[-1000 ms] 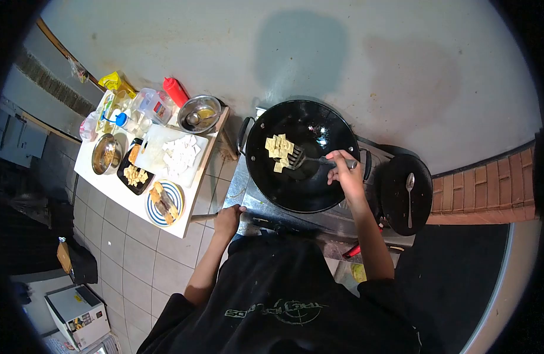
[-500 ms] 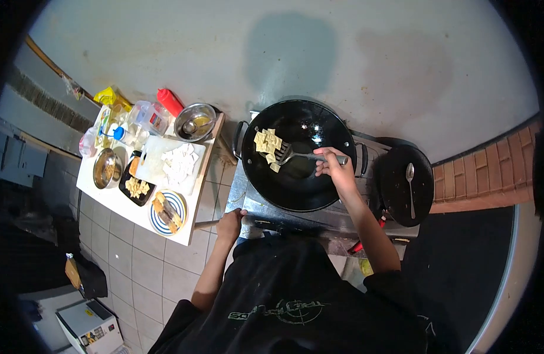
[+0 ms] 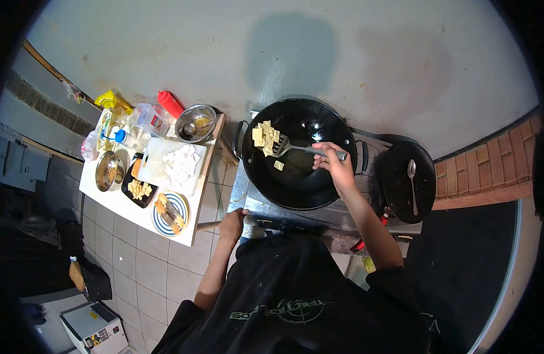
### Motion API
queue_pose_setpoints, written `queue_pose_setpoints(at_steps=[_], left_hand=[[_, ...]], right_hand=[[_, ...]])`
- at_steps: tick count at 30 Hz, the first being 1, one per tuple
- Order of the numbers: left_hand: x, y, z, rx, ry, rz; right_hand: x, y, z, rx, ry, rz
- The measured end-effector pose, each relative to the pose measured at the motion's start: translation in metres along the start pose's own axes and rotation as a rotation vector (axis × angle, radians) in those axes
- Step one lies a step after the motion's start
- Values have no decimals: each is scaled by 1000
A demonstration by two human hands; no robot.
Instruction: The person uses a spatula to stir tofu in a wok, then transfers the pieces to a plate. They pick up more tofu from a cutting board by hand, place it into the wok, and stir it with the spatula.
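Observation:
My right hand (image 3: 333, 164) is closed around the grey handle of a slotted spatula (image 3: 300, 148). The spatula's head reaches into a large black wok (image 3: 307, 194), at the edge of a pile of pale yellow cut cubes (image 3: 264, 135), perhaps tofu. One loose cube (image 3: 278, 166) lies just below the head, apart from the pile. Some oil pools in the wok's bottom. My left hand (image 3: 231, 225) is at the front left corner of the metal stove (image 3: 272, 211), fingers curled; what they grip, if anything, is hidden.
Right of the wok, a black pan (image 3: 396, 189) carries a metal spoon (image 3: 412, 186). On the white table (image 3: 127, 202) at left are a cutting board (image 3: 151, 171) with white pieces (image 3: 182, 164), a striped plate (image 3: 160, 224), metal bowls (image 3: 192, 109) and a red bottle (image 3: 170, 104).
The spatula head has shifted slightly up and left against the pile. One cube now lies separate below it. My left hand stays at the stove corner.

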State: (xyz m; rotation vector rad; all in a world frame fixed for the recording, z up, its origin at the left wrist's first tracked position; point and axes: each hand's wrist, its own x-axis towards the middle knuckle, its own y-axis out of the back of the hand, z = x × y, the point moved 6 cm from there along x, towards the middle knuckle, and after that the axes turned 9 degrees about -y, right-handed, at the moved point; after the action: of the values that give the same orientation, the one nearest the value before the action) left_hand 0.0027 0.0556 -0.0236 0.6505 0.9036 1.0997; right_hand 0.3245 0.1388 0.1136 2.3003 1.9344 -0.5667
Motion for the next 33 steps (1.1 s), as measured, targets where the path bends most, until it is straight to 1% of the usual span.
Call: queue_pose_setpoints(at_steps=[4, 5, 9, 11, 13, 15, 17, 24, 27, 29, 31, 33], left_hand=[[-2, 1, 0, -27, 8, -1], [-3, 0, 0, -31, 13, -5], [-3, 6, 5, -2, 37, -5], [-3, 5, 4, -11, 22, 1], [-2, 5, 3, -19, 16, 2], [-2, 3, 3, -13, 21, -13], [-2, 3, 3, -18, 17, -16], [-5, 10, 9, -35, 21, 2], [-4, 7, 6, -46, 33, -6], [-4, 2, 2, -54, 36, -4], [-4, 2, 1, -34, 8, 47], [-4, 1, -1, -37, 13, 30]], right_hand=[[-1, 8, -11, -9, 10, -32], [-4, 11, -16, -36, -2, -23], [-13, 33, -45, -197, 56, -52], [-20, 43, -60, -250, 51, -20], [-22, 55, -68, -387, 4, 47], [-20, 61, -75, -387, 15, 57], [-15, 61, -80, -538, -31, 18], [11, 38, -73, -704, -69, -94], [20, 31, -59, -653, -70, -135], [21, 27, -51, -644, -104, -123], [22, 25, -43, -542, -98, -120], [21, 23, -41, -515, -87, -137]])
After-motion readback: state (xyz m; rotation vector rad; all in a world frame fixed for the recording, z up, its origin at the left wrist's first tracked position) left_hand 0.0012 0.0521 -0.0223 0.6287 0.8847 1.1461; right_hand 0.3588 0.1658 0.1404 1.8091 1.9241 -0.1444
